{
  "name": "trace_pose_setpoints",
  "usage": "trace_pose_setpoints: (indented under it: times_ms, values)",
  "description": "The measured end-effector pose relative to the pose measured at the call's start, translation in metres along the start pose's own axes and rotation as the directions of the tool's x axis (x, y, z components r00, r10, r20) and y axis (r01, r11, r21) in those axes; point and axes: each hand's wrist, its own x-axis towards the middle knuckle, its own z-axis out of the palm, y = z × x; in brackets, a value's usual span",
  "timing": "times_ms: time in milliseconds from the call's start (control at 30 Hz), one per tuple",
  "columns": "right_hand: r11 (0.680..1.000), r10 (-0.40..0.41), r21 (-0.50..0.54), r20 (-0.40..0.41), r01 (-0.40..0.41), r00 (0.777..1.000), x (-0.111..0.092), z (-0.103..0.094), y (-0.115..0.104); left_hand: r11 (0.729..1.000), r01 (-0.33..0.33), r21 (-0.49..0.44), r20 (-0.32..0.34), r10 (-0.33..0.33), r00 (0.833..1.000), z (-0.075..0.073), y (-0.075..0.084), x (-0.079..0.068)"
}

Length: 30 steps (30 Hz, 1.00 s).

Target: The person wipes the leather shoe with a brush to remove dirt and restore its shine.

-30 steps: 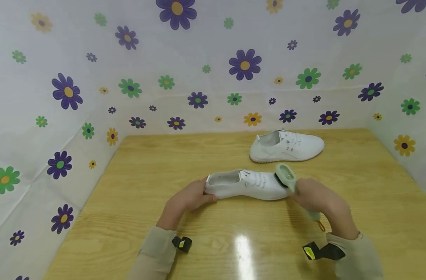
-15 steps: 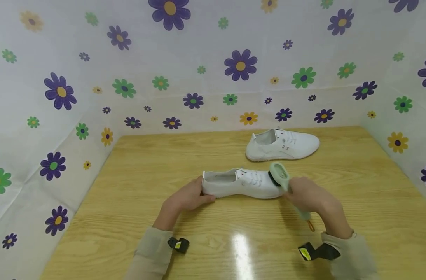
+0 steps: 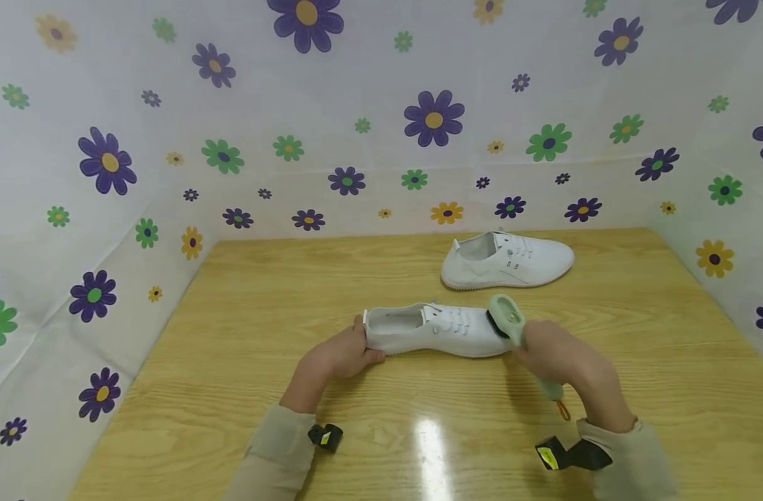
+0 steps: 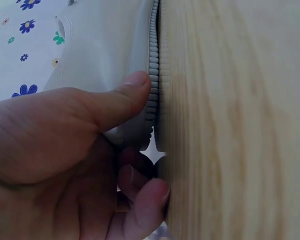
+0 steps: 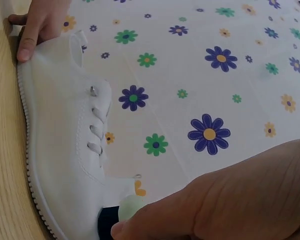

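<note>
A white lace-up shoe lies on the wooden table with its toe to the right. My left hand grips its heel; in the left wrist view the thumb presses the side just above the ridged sole. In my right hand is a pale green brush with dark bristles and an orange loop at its handle end. Its bristles meet the top of the toe in the right wrist view. Most of the handle is hidden by my fingers.
A second white shoe stands farther back to the right, toe also to the right. Flower-printed white cloth walls off the back and sides of the wooden table. Black camera mounts sit at both wrists.
Across the toe the brush has shifted slightly left, then a little back to the right. My left hand keeps its hold on the heel. The head view has turned slightly.
</note>
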Motion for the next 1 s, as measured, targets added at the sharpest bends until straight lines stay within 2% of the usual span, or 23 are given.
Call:
trace_pose_setpoints:
  times_ms: [133,267,400,500,600,767,833,1000]
  values:
    - [1.000,0.010,0.017,-0.006,-0.010,1.000,-0.006,-0.004,0.008,1.000,0.001,-0.030,0.000,-0.001,1.000,-0.001,0.002,0.000]
    - [1.000,0.008,0.004,-0.006,-0.008,1.000,-0.002,-0.003,0.007,0.995,-0.021,-0.093,-0.010,0.020,1.000,-0.001,-0.003,0.000]
    - [0.999,-0.039,0.016,0.023,0.039,0.999,-0.001,-0.003,0.004,0.989,-0.048,-0.139,-0.053,0.041,0.998,-0.001,-0.008,-0.001]
    - [0.998,-0.054,0.030,0.043,0.053,0.998,-0.006,-0.007,0.012,0.985,-0.053,-0.163,-0.094,0.038,0.995,-0.001,-0.010,0.001]
    - [0.999,-0.033,0.026,0.043,0.032,0.999,-0.008,-0.010,0.021,0.984,-0.046,-0.175,-0.124,0.025,0.992,-0.001,-0.011,0.003]
    - [0.999,-0.017,0.040,0.035,0.015,0.999,-0.001,-0.007,0.021,0.982,-0.017,-0.188,-0.121,-0.006,0.993,0.000,-0.015,0.003]
    - [0.999,-0.018,0.052,0.045,0.015,0.999,-0.001,-0.006,0.020,0.981,-0.025,-0.190,-0.122,0.001,0.993,0.000,-0.015,0.002]
    - [0.996,0.044,0.070,0.070,-0.049,0.997,-0.007,-0.010,0.025,0.984,-0.051,-0.170,-0.121,0.031,0.992,-0.002,-0.014,0.001]
